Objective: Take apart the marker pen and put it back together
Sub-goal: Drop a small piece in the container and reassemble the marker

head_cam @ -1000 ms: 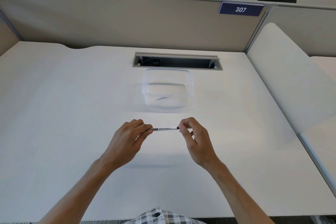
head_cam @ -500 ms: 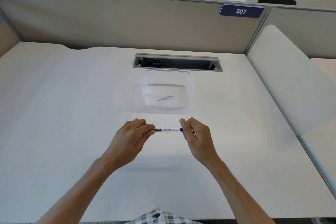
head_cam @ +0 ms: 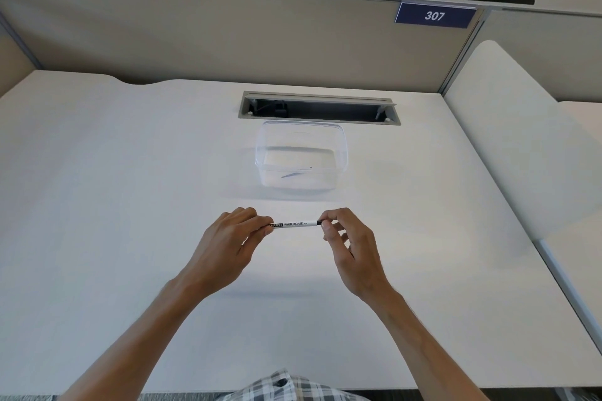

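**Whiteboard marker held at both ends above the desk**

The fingers are hiding both ends of the whiteboard marker (head_cam: 295, 224), so any cap is hard to make out. Its long axis is lying nearly level, left to right, above the white desk (head_cam: 130, 205). The left hand (head_cam: 228, 247) is pinching one end, and the right hand (head_cam: 350, 247) is pinching the other with its lower fingers curling loosely.

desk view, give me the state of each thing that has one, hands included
marker pen: in one piece, held level above the desk
left hand: pinching the pen's left end
right hand: pinching the pen's dark right end
clear container: upright, no lid, a thin item inside
cable hatch: open
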Motion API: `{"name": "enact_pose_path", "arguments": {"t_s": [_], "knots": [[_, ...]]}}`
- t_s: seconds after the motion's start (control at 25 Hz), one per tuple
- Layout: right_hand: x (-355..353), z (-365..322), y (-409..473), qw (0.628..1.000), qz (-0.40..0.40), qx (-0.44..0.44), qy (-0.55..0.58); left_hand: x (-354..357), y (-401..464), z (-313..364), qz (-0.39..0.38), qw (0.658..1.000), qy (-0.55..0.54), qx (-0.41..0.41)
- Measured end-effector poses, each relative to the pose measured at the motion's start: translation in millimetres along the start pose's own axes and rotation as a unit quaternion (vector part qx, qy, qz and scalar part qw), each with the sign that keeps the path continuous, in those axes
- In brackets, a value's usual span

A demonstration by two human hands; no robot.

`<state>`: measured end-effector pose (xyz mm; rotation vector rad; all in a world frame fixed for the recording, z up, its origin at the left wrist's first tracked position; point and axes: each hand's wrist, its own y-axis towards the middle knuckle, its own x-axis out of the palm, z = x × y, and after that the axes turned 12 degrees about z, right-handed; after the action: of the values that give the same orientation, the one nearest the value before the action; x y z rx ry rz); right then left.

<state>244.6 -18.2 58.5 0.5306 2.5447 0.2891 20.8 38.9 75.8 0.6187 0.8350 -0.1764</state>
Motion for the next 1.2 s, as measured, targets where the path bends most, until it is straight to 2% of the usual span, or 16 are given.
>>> {"name": "enact_pose_path", "arguments": {"t_s": [0.24,0.56,0.72,0.92,1.2], "knots": [[3.6,1.3,1.8,1.000,0.014,0.003,0.011,-2.1,0.9,4.0,0.003,1.000,-0.001,0.010],[4.7,2.1,4.1,0.998,0.006,0.049,0.029,-4.8,-0.3,6.8,-0.008,0.999,0.031,0.040],[5.5,-0.2,1.1,0.999,0.018,0.028,-0.019,-5.7,-1.0,5.6,-0.006,0.999,0.026,0.032],[2.9,1.3,-0.1,1.000,0.006,0.018,0.023,-7.7,-0.3,4.1,0.005,1.000,0.019,0.020],[1.6,3.6,0.1,1.000,0.004,0.005,0.016,-8.2,2.1,5.2,0.010,1.000,0.017,0.020]]}}
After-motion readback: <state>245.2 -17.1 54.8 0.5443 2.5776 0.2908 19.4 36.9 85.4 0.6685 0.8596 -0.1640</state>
